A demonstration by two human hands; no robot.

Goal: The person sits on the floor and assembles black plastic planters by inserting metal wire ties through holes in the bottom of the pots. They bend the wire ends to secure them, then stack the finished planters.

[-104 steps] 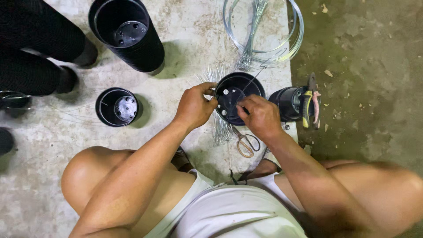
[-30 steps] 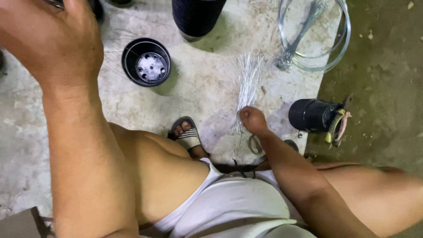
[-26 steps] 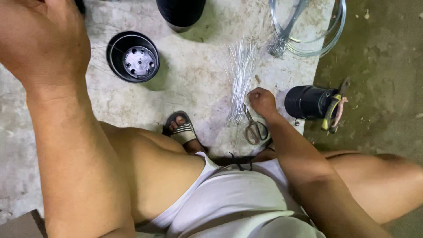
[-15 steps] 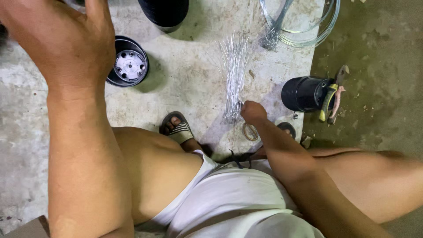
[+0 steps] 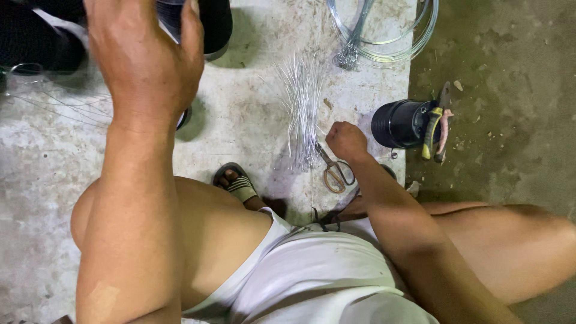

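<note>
- Left hand (image 5: 144,57) raised far left, close to the camera, fingers spread over a black pot (image 5: 198,21); cannot tell whether it grips the pot
- Right hand (image 5: 346,141) curled into a loose fist on the concrete floor (image 5: 252,132), knuckles down, just right of the wire bundle (image 5: 302,108); whether it pinches any wire is hidden
- Scissors (image 5: 335,171) lie just near of that hand, touching the bundle's near end
- Second black pot (image 5: 399,123) lies on its side to the right, pliers (image 5: 435,123) against it
- Clear wire coil (image 5: 384,30) far right
- Sandalled foot (image 5: 235,183) near centre
</note>
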